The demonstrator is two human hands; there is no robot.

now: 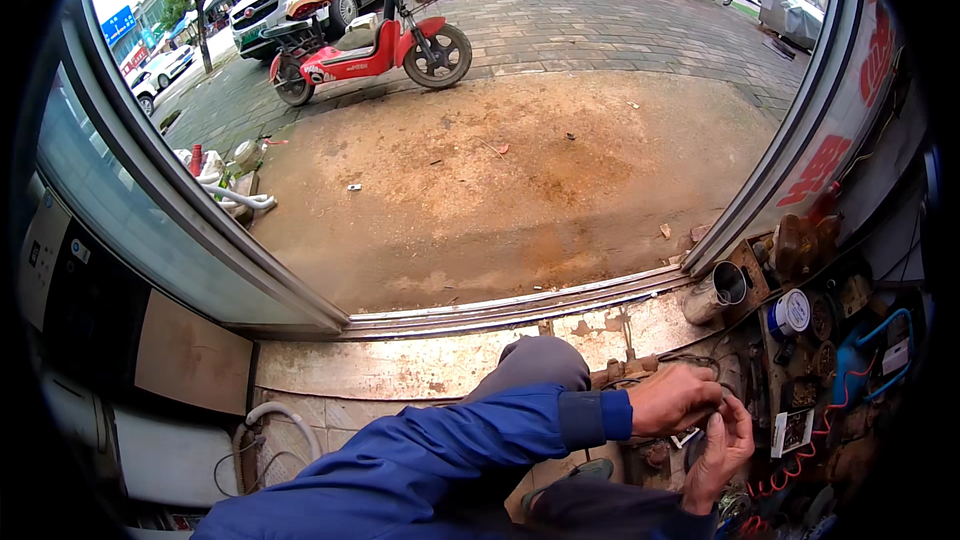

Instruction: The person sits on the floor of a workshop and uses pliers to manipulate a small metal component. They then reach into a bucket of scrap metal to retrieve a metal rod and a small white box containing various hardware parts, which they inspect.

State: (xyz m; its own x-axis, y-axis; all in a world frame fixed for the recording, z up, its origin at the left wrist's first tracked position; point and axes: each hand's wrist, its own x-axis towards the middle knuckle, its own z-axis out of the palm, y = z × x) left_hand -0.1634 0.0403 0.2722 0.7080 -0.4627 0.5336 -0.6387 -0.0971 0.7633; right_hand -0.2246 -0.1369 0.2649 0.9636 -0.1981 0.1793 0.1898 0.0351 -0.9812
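Note:
My left hand, in a blue sleeve, reaches across to the lower right, fingers pinched together. Just beside it my right hand is closed too, its thumb and fingertips meeting the left ones. Whatever lies between the fingertips is too small and covered to make out. Below the hands, the floor is cluttered with dark parts and a white tray of small pieces.
A metal can and a white-and-blue tub stand at the right, near a red coiled cord and a blue tool. Ahead, a door track crosses the floor. Outside stands a red electric scooter.

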